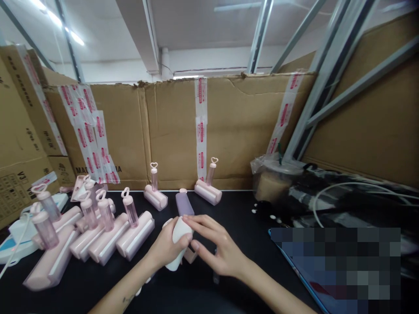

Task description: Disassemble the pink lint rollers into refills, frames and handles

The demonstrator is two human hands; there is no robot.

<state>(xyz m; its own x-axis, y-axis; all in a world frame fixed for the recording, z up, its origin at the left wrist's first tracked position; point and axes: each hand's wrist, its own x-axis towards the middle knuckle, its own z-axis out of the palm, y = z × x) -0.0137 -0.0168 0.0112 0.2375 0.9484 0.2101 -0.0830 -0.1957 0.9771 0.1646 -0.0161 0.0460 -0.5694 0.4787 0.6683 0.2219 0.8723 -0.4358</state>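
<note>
My left hand (163,245) is closed around a white roll (180,231), which looks like a lint roller's paper roll and is held tilted above the black table. The fingers of my right hand (224,250) are stretched out, with their tips touching the upper end of the roll. Just beyond my hands lies a translucent purple cover (184,203). Beneath the roll is a small pale pink part (190,255), mostly hidden by my hands. To the left, several pink lint rollers (135,235) with heart-looped handles lie in rows.
Two more lint rollers (208,192) lie by the cardboard wall (173,131) at the back. A plastic drink cup (273,181) stands at the back right, near dark bundled material and a white cable (316,205). At right is a blue-edged flat object (297,272), its surface blurred out.
</note>
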